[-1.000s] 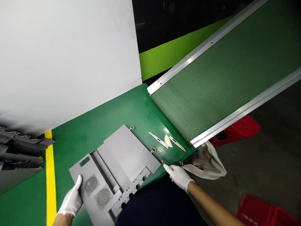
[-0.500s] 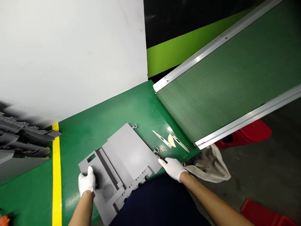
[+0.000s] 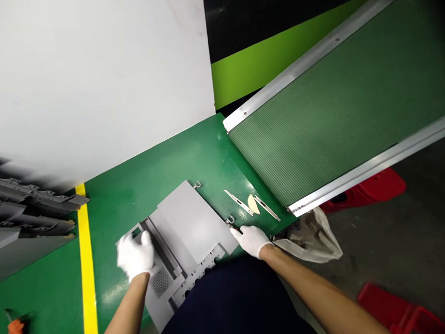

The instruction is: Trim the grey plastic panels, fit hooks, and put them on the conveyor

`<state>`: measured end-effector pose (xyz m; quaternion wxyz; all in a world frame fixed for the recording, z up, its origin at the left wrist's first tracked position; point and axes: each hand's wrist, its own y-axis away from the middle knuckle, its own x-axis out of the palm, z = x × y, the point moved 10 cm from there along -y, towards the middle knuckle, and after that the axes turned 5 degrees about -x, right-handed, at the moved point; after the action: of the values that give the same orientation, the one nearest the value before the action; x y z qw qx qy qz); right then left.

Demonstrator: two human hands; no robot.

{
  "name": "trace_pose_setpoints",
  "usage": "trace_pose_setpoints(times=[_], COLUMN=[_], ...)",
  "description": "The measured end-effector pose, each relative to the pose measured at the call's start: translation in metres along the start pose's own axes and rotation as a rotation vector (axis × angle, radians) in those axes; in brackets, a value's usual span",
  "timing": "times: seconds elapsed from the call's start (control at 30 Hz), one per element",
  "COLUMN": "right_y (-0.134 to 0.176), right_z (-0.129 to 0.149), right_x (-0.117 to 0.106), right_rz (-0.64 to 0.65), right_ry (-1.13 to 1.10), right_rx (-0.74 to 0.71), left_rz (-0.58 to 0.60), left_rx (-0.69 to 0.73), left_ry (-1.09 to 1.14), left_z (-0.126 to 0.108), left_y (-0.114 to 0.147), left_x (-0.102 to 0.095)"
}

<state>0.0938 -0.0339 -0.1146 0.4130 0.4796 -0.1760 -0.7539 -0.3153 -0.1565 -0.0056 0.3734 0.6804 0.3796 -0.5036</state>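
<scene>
A grey plastic panel [image 3: 191, 226] with a slot, speaker-like mesh and a notched edge lies at an angle on the green tabletop, its near end against my body. My white-gloved left hand [image 3: 136, 255] is over its left part, blurred, thumb apart from the fingers; no object shows in it. At the panel's right corner, my gloved right hand [image 3: 252, 240] is closed around small pliers [image 3: 235, 228] with a dark and red handle, their metal tip by a small hook on the panel's edge. A second hook [image 3: 197, 185] sticks out at the far corner.
Two craft knives [image 3: 239, 202] and a pale half-round piece [image 3: 253, 204] lie right of the panel. A green conveyor [image 3: 315, 110] slopes up at right, a whitish bag [image 3: 312, 237] beneath. Grey parts [image 3: 27, 213] stand at left beyond yellow tape [image 3: 86, 269]; an orange-handled tool [image 3: 15, 332] lies near.
My left hand has left the panel's left edge and moved right, over its surface. My right hand has shifted slightly left and up with the pliers. The panel stays nearly in place.
</scene>
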Motion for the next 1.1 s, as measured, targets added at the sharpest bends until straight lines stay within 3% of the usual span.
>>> trace_pose_setpoints(times=[0.03,0.13,0.2,0.3,0.37,0.43,0.53,0.63,0.73,0.87,1.0,1.1], right_y=[0.0,-0.001,-0.003,-0.006,-0.004,-0.001,0.005,0.008,0.008,0.01,0.017,0.026], right_z=[0.0,-0.002,-0.003,-0.005,-0.005,-0.004,-0.001,0.001,0.003,0.009,-0.004,-0.016], right_x=[0.0,0.001,0.0,0.004,0.009,0.014,0.016,0.016,0.016,0.018,0.023,0.021], right_rz=[-0.005,-0.019,-0.041,-0.067,-0.068,-0.067,-0.084,-0.078,-0.064,-0.07,-0.041,-0.082], right_ry=[-0.003,-0.008,-0.015,-0.048,-0.07,-0.078,-0.062,-0.075,-0.117,-0.168,-0.224,-0.186], right_rx=[-0.002,0.0,0.004,0.003,0.003,0.013,0.025,0.029,0.01,-0.048,0.02,0.079], left_rz=[0.058,0.626,0.913,1.12,1.129,1.102,1.077,1.145,1.183,1.058,1.098,1.079], left_rx=[0.188,0.803,1.012,1.068,1.067,1.073,1.074,1.117,1.257,1.401,1.305,1.186], left_ry=[0.023,0.093,-0.017,-0.363,-0.481,-0.527,-0.588,-0.493,-0.124,0.122,0.241,0.249], left_z=[-0.048,-0.192,-0.245,-0.267,-0.269,-0.268,-0.264,-0.261,-0.266,-0.26,-0.268,-0.292], left_y=[0.013,0.095,0.147,0.183,0.188,0.187,0.182,0.184,0.193,0.201,0.2,0.179], left_x=[0.01,0.084,0.132,0.195,0.218,0.228,0.228,0.212,0.175,0.13,0.106,0.099])
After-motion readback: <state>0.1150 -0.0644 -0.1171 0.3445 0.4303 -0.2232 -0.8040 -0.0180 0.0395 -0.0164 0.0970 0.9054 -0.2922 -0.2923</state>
